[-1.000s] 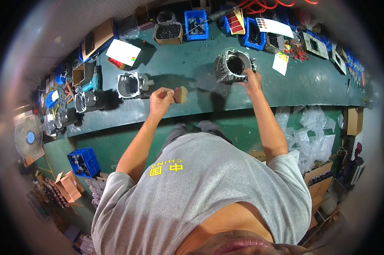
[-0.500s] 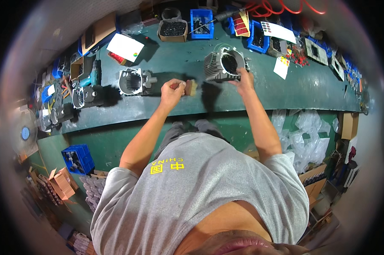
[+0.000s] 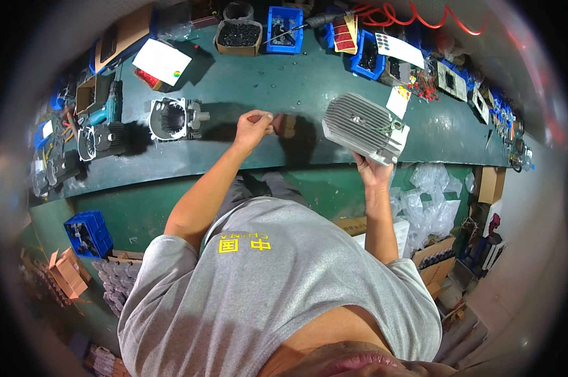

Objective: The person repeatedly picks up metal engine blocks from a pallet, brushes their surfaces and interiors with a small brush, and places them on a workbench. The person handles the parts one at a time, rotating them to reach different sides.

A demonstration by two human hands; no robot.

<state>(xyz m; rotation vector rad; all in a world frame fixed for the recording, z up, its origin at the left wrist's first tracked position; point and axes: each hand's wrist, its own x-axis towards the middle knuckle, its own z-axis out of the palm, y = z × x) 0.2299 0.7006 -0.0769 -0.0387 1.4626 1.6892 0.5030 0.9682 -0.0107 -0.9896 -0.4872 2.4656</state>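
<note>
My left hand (image 3: 252,131) is closed round the handle of a flat paintbrush (image 3: 286,125). The brush's reddish-brown head points right, over the bench, in the shadow of the raised part. My right hand (image 3: 373,169) grips a grey finned metal motor housing (image 3: 359,122) from below and holds it above the bench. Its ribbed outer side faces me, so the hollow inside is hidden. Left of the brush, a similar open housing (image 3: 171,119) lies on the bench with its cavity showing. A gap separates brush and held housing.
Dark housings (image 3: 102,143) and a teal power drill (image 3: 111,108) lie on the bench (image 3: 234,154) at left. Along the back stand a carton of black parts (image 3: 239,34) and blue bins (image 3: 285,28). A red coiled hose (image 3: 416,16) hangs at far right.
My right hand has turned the housing over, so its ribbed side shows instead of its opening, and brought it nearer. My left hand still holds the brush. The view has shifted slightly.
</note>
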